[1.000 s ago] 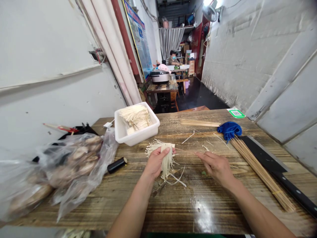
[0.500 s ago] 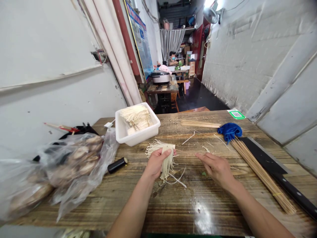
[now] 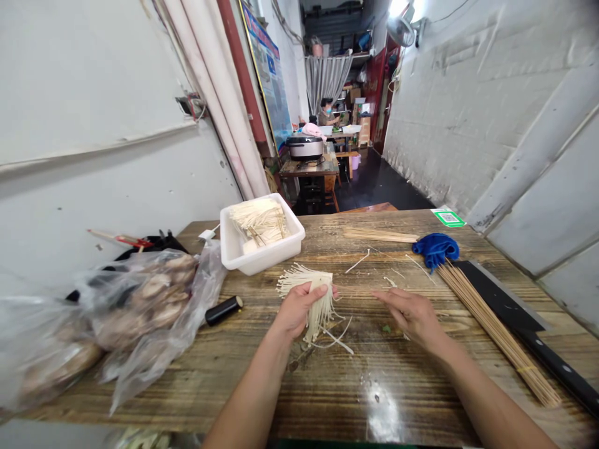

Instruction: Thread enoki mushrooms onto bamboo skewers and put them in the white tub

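My left hand (image 3: 299,305) is closed on a bunch of enoki mushrooms (image 3: 319,318), thumb on top. Its fine caps fan out to the left and downward. From the cut end on the right, a thin bamboo skewer (image 3: 358,290) runs across to my right hand (image 3: 412,312), which pinches its other end between thumb and fingers. How deep the skewer sits in the bunch is hidden by the left fingers. Loose enoki strands (image 3: 341,340) lie on the wood just below the bunch.
A white tub (image 3: 262,262) of enoki stands behind my left hand. Plastic bags of shiitake (image 3: 154,293) and a black cylinder (image 3: 223,310) are on the left. At right lie a skewer bundle (image 3: 500,330), a blue cloth (image 3: 436,251) and a cleaver (image 3: 500,293). A person (image 3: 327,115) sits far back.
Both hands keep their grips on the enoki and the skewer. The whole view has shifted slightly; little else differs.
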`<state>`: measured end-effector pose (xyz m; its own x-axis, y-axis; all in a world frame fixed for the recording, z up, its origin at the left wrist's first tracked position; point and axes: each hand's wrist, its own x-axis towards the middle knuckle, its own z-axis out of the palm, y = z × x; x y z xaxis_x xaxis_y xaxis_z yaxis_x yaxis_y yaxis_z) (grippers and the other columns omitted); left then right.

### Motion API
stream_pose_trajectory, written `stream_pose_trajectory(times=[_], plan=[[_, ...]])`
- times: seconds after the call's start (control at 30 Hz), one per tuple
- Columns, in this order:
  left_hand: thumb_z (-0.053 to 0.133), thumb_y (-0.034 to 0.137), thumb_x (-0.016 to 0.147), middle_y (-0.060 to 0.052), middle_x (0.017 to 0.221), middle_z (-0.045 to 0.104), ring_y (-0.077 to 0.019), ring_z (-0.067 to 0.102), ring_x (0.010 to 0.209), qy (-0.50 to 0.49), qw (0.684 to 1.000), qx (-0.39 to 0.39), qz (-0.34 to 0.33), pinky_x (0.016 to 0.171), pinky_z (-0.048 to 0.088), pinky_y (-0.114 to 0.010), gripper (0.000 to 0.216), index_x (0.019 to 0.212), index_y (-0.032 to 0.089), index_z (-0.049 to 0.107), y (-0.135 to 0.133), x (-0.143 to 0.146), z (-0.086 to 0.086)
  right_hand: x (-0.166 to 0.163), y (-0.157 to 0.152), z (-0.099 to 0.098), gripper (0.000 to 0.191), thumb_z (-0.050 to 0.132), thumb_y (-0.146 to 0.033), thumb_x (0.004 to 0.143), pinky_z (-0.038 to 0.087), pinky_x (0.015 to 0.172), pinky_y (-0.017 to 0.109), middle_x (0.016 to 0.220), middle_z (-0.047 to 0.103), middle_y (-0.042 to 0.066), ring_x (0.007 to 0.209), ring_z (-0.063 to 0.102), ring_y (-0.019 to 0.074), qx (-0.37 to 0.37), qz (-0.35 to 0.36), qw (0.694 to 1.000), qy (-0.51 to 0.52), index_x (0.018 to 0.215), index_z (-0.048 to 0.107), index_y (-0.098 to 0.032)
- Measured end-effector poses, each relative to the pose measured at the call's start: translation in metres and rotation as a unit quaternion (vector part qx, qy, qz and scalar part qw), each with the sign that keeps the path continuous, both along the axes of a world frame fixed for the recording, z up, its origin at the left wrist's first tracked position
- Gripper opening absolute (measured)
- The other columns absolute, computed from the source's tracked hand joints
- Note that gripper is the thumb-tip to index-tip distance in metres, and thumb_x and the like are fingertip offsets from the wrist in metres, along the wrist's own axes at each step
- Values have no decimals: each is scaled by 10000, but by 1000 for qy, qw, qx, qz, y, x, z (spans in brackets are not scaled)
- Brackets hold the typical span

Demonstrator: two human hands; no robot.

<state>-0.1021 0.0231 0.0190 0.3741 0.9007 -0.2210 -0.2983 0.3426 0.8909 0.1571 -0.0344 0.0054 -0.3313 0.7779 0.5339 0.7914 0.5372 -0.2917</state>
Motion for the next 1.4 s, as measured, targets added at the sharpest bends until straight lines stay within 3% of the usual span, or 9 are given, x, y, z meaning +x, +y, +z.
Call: stream_pose_trajectory(times=[0.2, 0.47, 0.8, 1.1, 1.23, 1.4], plan=[[837, 387, 596, -117, 796, 723, -188, 668, 736, -3, 1000, 0, -26, 723, 510, -266, 406, 860, 97, 732, -2, 1, 1, 5, 4, 3, 341, 423, -154, 925, 481, 618, 215, 804, 688, 38, 694, 643, 135, -26, 36, 999, 26, 1140, 666, -260], [817, 408, 624, -115, 784, 715, -177, 641, 692, 14, 999, 14, -45, 672, 494, -266, 377, 823, 99, 737, -2, 1, 0, 6, 6, 3, 331, 431, -156, 920, 467, 589, 208, 756, 673, 32, 695, 645, 136, -30, 41, 998, 36, 1117, 676, -259], [826, 420, 602, -101, 766, 712, -162, 628, 662, 14, 998, -7, -57, 633, 481, -247, 398, 830, 103, 744, -4, 4, -5, 6, 5, 4, 351, 411, -144, 919, 484, 657, 229, 846, 694, 42, 752, 651, 144, -68, 51, 996, 27, 1141, 659, -255], [831, 408, 594, -105, 775, 712, -166, 629, 671, 5, 998, -6, -70, 670, 484, -254, 385, 813, 105, 741, -7, 9, -4, -2, 6, 0, 304, 428, -168, 928, 462, 621, 221, 767, 667, 34, 694, 627, 133, -72, 65, 992, 77, 1078, 685, -232], [821, 398, 619, -92, 789, 716, -163, 630, 687, 2, 999, 14, -48, 675, 481, -250, 385, 867, 115, 737, -7, 12, -7, -4, 6, -2, 306, 423, -183, 935, 469, 644, 228, 806, 676, 37, 731, 634, 141, -80, 49, 992, 82, 1094, 678, -241], [818, 401, 622, -77, 882, 732, -167, 639, 748, 1, 998, 66, 24, 728, 485, -259, 419, 947, 148, 740, -5, 11, -5, -3, 6, -5, 285, 450, -201, 931, 478, 674, 235, 834, 686, 32, 743, 645, 143, -61, 27, 991, 112, 1096, 677, -249]])
